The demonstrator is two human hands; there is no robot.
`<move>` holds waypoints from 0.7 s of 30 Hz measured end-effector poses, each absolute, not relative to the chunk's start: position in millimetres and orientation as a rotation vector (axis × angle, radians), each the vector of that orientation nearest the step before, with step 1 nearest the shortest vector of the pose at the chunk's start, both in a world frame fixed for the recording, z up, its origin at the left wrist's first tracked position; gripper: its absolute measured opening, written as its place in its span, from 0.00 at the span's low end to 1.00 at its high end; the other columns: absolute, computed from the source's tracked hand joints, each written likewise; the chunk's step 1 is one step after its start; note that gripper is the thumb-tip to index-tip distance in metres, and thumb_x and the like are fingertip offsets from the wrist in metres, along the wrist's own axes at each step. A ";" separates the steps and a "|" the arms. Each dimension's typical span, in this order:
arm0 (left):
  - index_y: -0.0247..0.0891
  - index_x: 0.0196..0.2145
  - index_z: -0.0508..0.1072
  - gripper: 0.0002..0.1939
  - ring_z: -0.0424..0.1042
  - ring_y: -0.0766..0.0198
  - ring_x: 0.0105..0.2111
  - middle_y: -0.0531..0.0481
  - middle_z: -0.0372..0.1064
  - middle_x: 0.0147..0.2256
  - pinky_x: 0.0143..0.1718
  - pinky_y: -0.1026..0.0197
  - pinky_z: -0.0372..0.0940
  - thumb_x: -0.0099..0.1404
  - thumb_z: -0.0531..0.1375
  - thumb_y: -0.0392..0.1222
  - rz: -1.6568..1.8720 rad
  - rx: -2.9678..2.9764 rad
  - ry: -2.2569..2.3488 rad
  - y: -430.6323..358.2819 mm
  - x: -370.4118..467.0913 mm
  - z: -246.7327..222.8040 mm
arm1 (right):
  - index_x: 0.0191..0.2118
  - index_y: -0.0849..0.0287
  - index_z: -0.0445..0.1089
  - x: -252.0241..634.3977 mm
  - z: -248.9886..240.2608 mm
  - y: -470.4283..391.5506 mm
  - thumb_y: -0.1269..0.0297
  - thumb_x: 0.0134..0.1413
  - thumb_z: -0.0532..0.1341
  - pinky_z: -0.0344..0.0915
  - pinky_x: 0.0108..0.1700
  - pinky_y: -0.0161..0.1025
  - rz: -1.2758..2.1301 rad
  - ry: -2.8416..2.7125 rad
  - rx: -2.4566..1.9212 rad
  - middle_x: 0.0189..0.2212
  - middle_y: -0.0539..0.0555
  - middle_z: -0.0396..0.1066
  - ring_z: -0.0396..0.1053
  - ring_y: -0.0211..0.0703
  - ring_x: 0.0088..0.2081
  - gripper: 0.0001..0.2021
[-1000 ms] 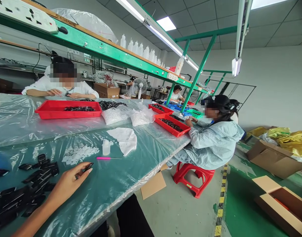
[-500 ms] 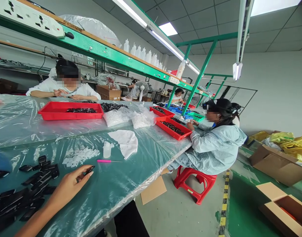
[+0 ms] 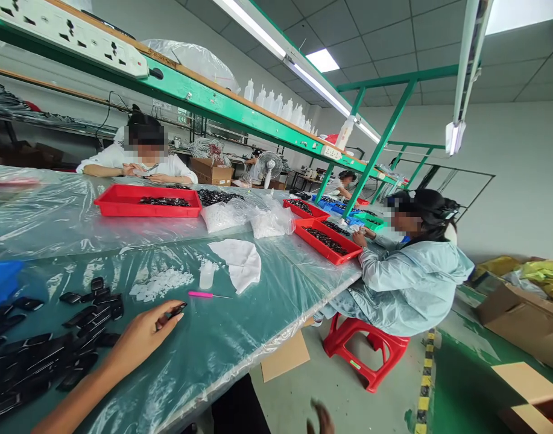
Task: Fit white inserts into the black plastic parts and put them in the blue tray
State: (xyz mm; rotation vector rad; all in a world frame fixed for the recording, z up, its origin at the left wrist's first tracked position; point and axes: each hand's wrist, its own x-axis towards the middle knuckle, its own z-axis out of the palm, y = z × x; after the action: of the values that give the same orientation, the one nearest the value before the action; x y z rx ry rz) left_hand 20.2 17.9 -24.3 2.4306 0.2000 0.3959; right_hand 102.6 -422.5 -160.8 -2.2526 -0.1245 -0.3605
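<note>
My left hand [image 3: 145,330] is closed over the table, with a small glossy black plastic piece [image 3: 177,310] pinched between thumb and fingers. Left of it lies a loose heap of similar black pieces [image 3: 88,322]. Just beyond the fingers are a pile of small white bits [image 3: 161,283], a small translucent bottle [image 3: 206,277] and a pink-handled screwdriver [image 3: 200,294]. A white cloth [image 3: 237,263] rests crumpled to their right. My right hand [image 3: 320,417] shows only partly at the bottom edge, below the table edge and smeared by motion.
Red trays [image 3: 149,211] of black pieces and clear bags of white bits [image 3: 222,216] stand farther back. A blue bin [image 3: 2,282] is at the left. A co-worker in a light blue jacket [image 3: 407,283] sits on a red stool [image 3: 366,349]; another sits across the table.
The view has shifted, so the scene sits farther right. My right hand has come into view at the bottom. My left hand still pinches the black piece.
</note>
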 end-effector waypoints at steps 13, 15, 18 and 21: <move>0.39 0.47 0.70 0.23 0.69 0.62 0.22 0.50 0.71 0.27 0.20 0.67 0.59 0.62 0.50 0.55 0.407 2.439 0.211 15.0 15.5 -13.9 | 0.52 0.59 0.63 268.3 -64.3 -399.5 0.60 0.56 0.59 0.56 0.53 0.56 -0.524 -0.244 -2.306 0.54 0.57 0.59 0.59 0.51 0.53 0.18; 0.39 0.48 0.69 0.23 0.69 0.62 0.22 0.50 0.71 0.28 0.20 0.67 0.58 0.62 0.50 0.55 0.387 2.443 0.221 13.8 15.4 -12.5 | 0.55 0.57 0.59 241.0 -79.2 -410.3 0.60 0.57 0.57 0.56 0.53 0.56 -0.504 -0.124 -2.277 0.57 0.58 0.55 0.58 0.52 0.54 0.20; 0.39 0.50 0.67 0.24 0.68 0.62 0.21 0.50 0.71 0.28 0.19 0.67 0.58 0.63 0.50 0.55 0.344 2.453 0.215 13.8 16.5 -13.0 | 0.55 0.58 0.59 185.1 -108.2 -422.3 0.60 0.57 0.57 0.59 0.50 0.55 -0.337 0.069 -2.240 0.56 0.58 0.57 0.60 0.51 0.52 0.20; 0.39 0.49 0.68 0.24 0.69 0.62 0.21 0.50 0.71 0.28 0.20 0.67 0.59 0.62 0.50 0.56 0.350 2.464 0.200 15.4 18.5 -16.3 | 0.50 0.58 0.63 140.3 -130.5 -423.2 0.59 0.56 0.58 0.65 0.44 0.49 0.064 0.062 -2.188 0.50 0.56 0.63 0.65 0.48 0.46 0.17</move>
State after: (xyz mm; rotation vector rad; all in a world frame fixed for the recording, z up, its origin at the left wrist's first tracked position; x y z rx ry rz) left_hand 18.5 15.4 -16.3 2.4644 0.1999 0.3496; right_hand 140.3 -423.2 -130.5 -2.1877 0.0622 0.0645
